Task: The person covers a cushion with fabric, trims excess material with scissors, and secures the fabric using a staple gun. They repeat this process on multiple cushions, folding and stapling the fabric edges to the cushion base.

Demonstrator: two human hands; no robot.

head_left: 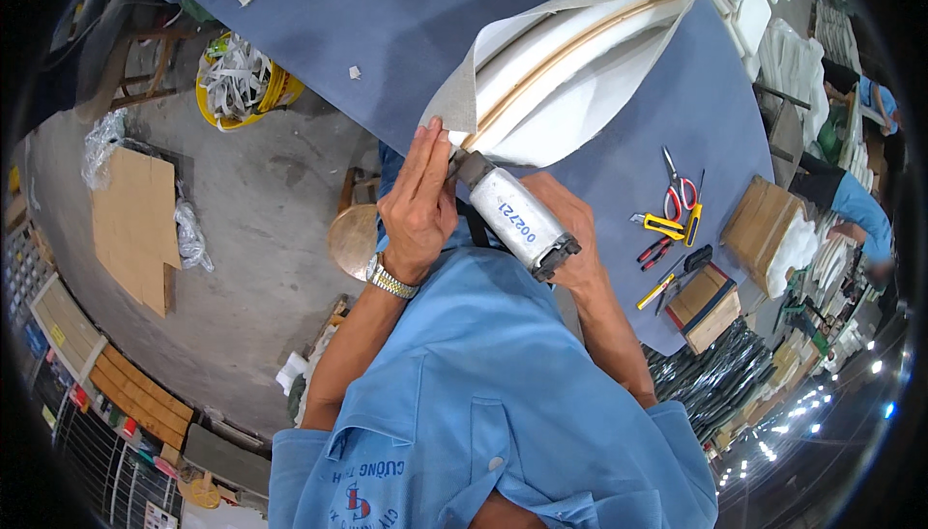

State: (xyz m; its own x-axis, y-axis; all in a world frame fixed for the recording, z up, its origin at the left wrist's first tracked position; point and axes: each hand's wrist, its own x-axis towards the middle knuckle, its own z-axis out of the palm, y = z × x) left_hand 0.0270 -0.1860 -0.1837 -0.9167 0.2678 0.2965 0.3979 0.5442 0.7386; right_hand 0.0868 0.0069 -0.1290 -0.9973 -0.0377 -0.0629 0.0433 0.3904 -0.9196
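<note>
Has a bucket (283, 92) of strips (235, 77) on the floor at left, maybe to hold loose bits. Lays the left hand (416, 191), fingers straight, on the near corner of the cover (456, 102), likely against slipping; cannot tell if pinching. Sets the cover at the edge of the table (372, 12), perhaps for easy reach. Grips a silver tool (517, 210) in the partly hidden right hand (568, 205), nose toward that corner. Has scissors (677, 181) and a knife (663, 225) at right, probably for quick grabbing.

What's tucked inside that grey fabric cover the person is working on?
Through the opening of the grey fabric cover, white material shows, with a thin wooden strip running lengthwise. Whatever lies underneath the strip or deeper in the folds is covered.
</note>
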